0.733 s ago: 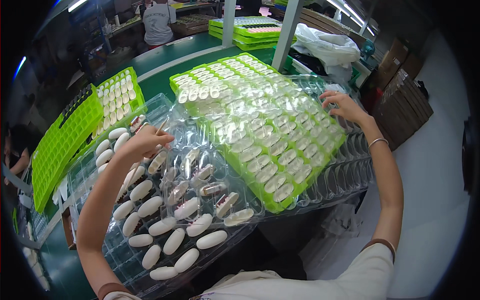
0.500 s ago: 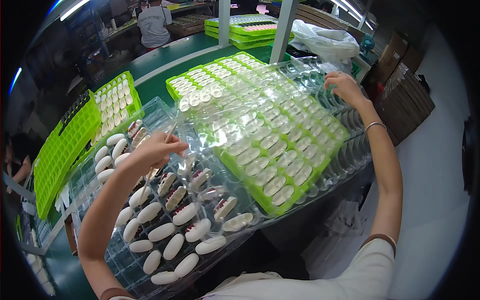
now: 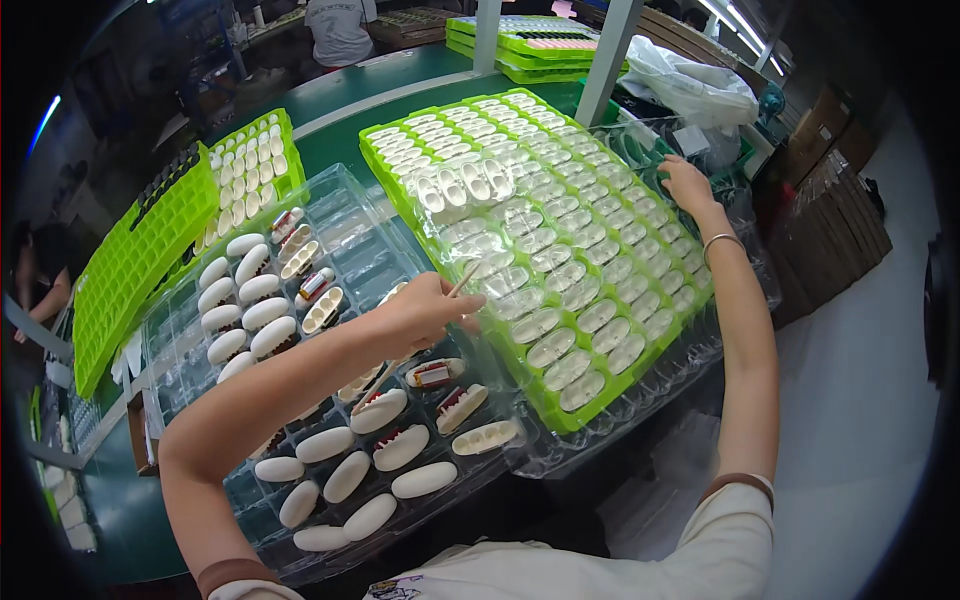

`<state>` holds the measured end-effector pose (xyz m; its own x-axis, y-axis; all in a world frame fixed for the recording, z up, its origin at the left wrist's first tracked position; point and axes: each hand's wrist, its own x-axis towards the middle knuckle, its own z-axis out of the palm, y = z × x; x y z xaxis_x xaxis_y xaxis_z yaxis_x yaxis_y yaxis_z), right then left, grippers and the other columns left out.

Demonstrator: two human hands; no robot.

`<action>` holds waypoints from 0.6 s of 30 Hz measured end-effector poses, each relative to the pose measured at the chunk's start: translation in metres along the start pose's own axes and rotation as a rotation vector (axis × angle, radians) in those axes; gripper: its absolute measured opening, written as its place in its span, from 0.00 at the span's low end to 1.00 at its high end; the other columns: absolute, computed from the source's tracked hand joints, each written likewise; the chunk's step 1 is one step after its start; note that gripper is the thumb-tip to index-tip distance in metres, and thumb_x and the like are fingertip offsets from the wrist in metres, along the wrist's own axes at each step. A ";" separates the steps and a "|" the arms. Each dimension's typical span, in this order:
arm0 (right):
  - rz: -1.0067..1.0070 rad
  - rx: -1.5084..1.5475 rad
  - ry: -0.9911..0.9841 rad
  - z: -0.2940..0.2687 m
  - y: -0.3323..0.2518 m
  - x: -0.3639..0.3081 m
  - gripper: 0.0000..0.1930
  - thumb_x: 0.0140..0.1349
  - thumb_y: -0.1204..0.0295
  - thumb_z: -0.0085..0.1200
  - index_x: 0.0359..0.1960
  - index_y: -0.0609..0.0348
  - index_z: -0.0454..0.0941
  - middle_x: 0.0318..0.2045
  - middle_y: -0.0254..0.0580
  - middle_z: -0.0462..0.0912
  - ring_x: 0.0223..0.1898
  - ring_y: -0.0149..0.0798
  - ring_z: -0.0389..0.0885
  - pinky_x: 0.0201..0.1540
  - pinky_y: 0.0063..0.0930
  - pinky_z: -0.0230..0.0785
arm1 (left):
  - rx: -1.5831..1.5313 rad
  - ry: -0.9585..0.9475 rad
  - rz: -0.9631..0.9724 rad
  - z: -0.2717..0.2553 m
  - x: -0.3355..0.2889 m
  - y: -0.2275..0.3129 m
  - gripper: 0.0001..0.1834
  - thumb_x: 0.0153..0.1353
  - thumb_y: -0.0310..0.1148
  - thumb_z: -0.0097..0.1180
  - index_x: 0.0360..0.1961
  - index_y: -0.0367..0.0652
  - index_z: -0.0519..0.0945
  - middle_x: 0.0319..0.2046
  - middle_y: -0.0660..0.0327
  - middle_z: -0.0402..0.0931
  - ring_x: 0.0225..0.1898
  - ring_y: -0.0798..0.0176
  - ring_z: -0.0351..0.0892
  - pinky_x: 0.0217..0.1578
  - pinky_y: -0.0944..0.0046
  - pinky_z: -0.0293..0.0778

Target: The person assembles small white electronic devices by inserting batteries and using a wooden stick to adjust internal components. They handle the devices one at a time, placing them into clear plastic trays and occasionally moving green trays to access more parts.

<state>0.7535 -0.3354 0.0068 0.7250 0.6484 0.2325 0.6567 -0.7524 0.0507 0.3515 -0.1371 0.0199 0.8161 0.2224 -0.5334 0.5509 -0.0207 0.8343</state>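
My left hand [image 3: 428, 308] is closed round a thin wooden stick [image 3: 372, 392], whose two ends show on either side of the fist. Its fingers are at the left edge of a clear plastic tray [image 3: 505, 345] lying over the bright green tray [image 3: 520, 412]. At the far right corner, my right hand [image 3: 688, 185] has its fingers bent on the clear plastic's edge. White oval shells with small hollows fill the green tray, several showing through the plastic. Below my left forearm, another clear compartment tray [image 3: 375, 255] holds smooth white oval pieces [image 3: 325, 444] and opened ones with red parts [image 3: 402, 447].
Green trays [image 3: 150, 255] with cells lean at the left beside one with cream ovals [image 3: 250, 170]. More green trays [image 3: 525, 55] are stacked at the back, near a metal post [image 3: 608, 65] and a white plastic bag [image 3: 690, 85]. Flattened cardboard [image 3: 835, 225] stands right.
My left hand has moved right with the stick, and the clear plastic has shifted off the left tray's pieces, further onto the green tray. My right hand stays at the far corner.
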 end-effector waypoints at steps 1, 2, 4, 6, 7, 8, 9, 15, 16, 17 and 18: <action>0.026 0.042 0.041 0.010 -0.003 -0.007 0.09 0.53 0.71 0.50 0.37 0.55 0.76 0.53 0.34 0.67 0.53 0.40 0.66 0.53 0.45 0.56 | -0.021 0.006 0.010 -0.001 -0.001 -0.003 0.17 0.55 0.41 0.54 0.30 0.35 0.69 0.20 0.60 0.72 0.07 0.79 0.50 0.06 0.74 0.42; 0.052 0.085 0.082 0.015 -0.005 -0.009 0.10 0.53 0.70 0.51 0.38 0.55 0.75 0.54 0.35 0.66 0.53 0.41 0.66 0.53 0.46 0.56 | -0.043 0.014 0.019 -0.002 -0.003 -0.004 0.17 0.56 0.41 0.53 0.31 0.35 0.70 0.18 0.62 0.71 0.07 0.79 0.50 0.07 0.74 0.42; 0.101 -0.010 0.125 0.016 0.000 -0.009 0.12 0.53 0.69 0.51 0.39 0.56 0.74 0.56 0.37 0.63 0.53 0.42 0.65 0.54 0.46 0.56 | 0.013 -0.065 -0.009 -0.005 -0.003 -0.003 0.16 0.56 0.41 0.53 0.32 0.36 0.71 0.14 0.66 0.66 0.07 0.79 0.49 0.07 0.74 0.42; 0.140 -0.079 0.154 0.011 -0.006 -0.013 0.13 0.53 0.68 0.52 0.40 0.57 0.73 0.55 0.41 0.63 0.54 0.44 0.64 0.54 0.46 0.55 | 0.071 -0.100 -0.030 -0.007 -0.005 -0.001 0.16 0.56 0.41 0.52 0.35 0.36 0.72 0.11 0.69 0.61 0.07 0.79 0.49 0.08 0.73 0.41; 0.117 -0.030 0.191 0.008 -0.014 -0.014 0.13 0.52 0.68 0.52 0.40 0.57 0.73 0.55 0.41 0.63 0.54 0.43 0.64 0.54 0.45 0.55 | 0.103 -0.090 -0.039 -0.007 -0.009 0.001 0.16 0.56 0.40 0.52 0.36 0.36 0.73 0.10 0.71 0.59 0.07 0.79 0.49 0.08 0.73 0.41; 0.095 0.020 0.227 0.006 -0.024 -0.014 0.13 0.52 0.68 0.52 0.40 0.57 0.73 0.54 0.41 0.64 0.53 0.43 0.64 0.55 0.44 0.55 | 0.135 -0.081 -0.048 -0.007 -0.013 0.003 0.17 0.56 0.40 0.52 0.37 0.36 0.73 0.09 0.72 0.56 0.07 0.79 0.49 0.08 0.73 0.41; 0.083 0.055 0.261 0.002 -0.029 -0.019 0.13 0.52 0.68 0.52 0.40 0.57 0.73 0.54 0.41 0.65 0.53 0.43 0.65 0.55 0.43 0.55 | 0.124 -0.077 -0.036 -0.006 -0.015 0.005 0.17 0.56 0.40 0.53 0.38 0.36 0.73 0.09 0.72 0.56 0.07 0.79 0.49 0.08 0.73 0.41; -0.163 0.658 -0.055 -0.016 -0.144 -0.023 0.21 0.48 0.60 0.56 0.40 0.60 0.74 0.36 0.46 0.78 0.39 0.45 0.76 0.42 0.33 0.67 | 0.136 0.103 0.094 -0.025 -0.046 0.009 0.18 0.55 0.36 0.54 0.44 0.36 0.71 0.23 0.65 0.75 0.09 0.81 0.51 0.09 0.77 0.46; -0.187 0.678 -0.092 -0.011 -0.162 -0.022 0.22 0.47 0.59 0.57 0.41 0.60 0.74 0.35 0.46 0.78 0.38 0.44 0.76 0.42 0.33 0.68 | 0.130 0.097 0.083 -0.030 -0.057 0.013 0.17 0.56 0.35 0.51 0.44 0.36 0.71 0.33 0.64 0.77 0.10 0.82 0.52 0.09 0.79 0.48; -0.213 0.698 -0.132 -0.007 -0.174 -0.020 0.23 0.46 0.58 0.58 0.41 0.60 0.73 0.35 0.46 0.78 0.37 0.44 0.77 0.41 0.33 0.68 | 0.148 0.140 0.110 -0.036 -0.065 0.014 0.16 0.57 0.35 0.51 0.44 0.36 0.71 0.32 0.64 0.77 0.10 0.83 0.52 0.09 0.80 0.48; -0.211 0.625 -0.120 -0.003 -0.181 -0.019 0.25 0.45 0.58 0.58 0.42 0.60 0.72 0.35 0.46 0.78 0.38 0.45 0.77 0.41 0.34 0.68 | 0.168 0.181 0.137 -0.041 -0.075 0.014 0.16 0.57 0.35 0.50 0.44 0.36 0.71 0.32 0.64 0.77 0.10 0.83 0.52 0.09 0.80 0.48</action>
<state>0.6207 -0.2119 -0.0034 0.5621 0.8098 0.1681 0.7576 -0.4225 -0.4975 0.2911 -0.1138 0.0770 0.8486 0.3768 -0.3713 0.4715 -0.2202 0.8539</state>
